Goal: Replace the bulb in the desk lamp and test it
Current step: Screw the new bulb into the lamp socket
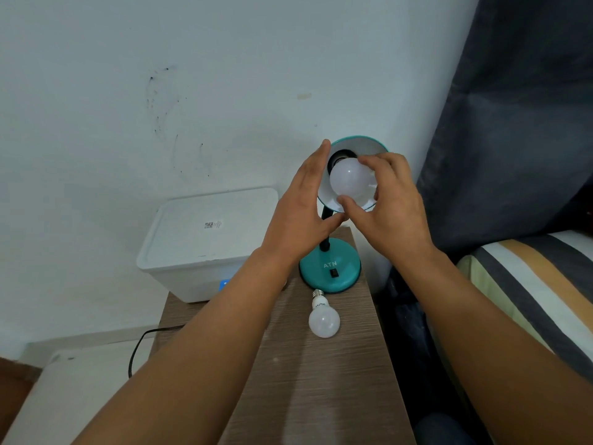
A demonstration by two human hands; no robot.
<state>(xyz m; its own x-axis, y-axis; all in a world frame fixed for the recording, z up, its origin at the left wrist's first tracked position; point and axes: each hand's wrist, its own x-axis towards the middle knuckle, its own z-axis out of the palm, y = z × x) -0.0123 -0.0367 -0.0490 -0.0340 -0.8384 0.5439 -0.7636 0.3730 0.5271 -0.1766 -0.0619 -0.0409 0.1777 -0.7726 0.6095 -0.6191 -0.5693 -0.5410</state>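
Observation:
A teal desk lamp stands at the far end of a narrow wooden table (321, 380); its round base (345, 274) carries a black switch. The shade (362, 144) faces me. A white bulb (349, 179) sits in the shade at the socket, unlit. My right hand (390, 203) grips this bulb with thumb below and fingers above. My left hand (305, 203) lies flat against the shade's left rim, fingers straight. A second white bulb (323, 317) lies loose on the table in front of the base, its screw cap pointing at the lamp.
A white lidded plastic box (205, 242) stands left of the lamp against the wall. A black cable (138, 348) hangs off the table's left side. On the right are a dark curtain (513, 123) and a striped bed cover (545, 284).

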